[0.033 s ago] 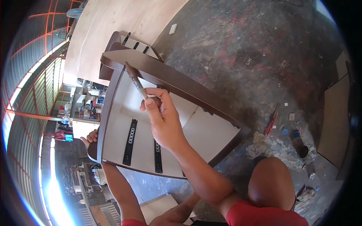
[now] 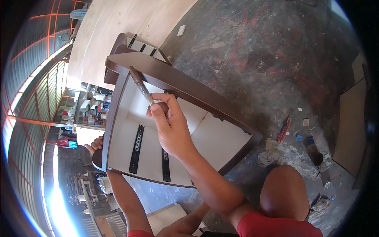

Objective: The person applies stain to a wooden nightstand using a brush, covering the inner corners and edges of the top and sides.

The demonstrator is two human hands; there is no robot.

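Observation:
A paintbrush (image 2: 141, 85) is pinched between the thumb and fingers of my right hand (image 2: 170, 126). The brush's dark bristle end points up and left, at the inner edge of a dark brown cabinet frame (image 2: 197, 89); whether it touches cannot be made out. This cabinet lies tilted before me, its inside white. Black drawer slides (image 2: 136, 152) are fixed to the inner panel below my right wrist. At the cabinet's left edge, my left hand (image 2: 96, 143) curls its fingers round the brown board, with the forearm partly hidden behind it.
Behind stands a second cabinet piece (image 2: 147, 48) with slides, beside a large plywood sheet (image 2: 130, 17). On the stained floor at right lie a red-handled tool (image 2: 283, 132), small scraps and a dark container (image 2: 316, 157). A brown board (image 2: 347, 126) leans at far right. Shelves (image 2: 92, 108) hold supplies at left.
The brush has shifted very slightly to the left in my right hand. My left hand and the cabinet look the same.

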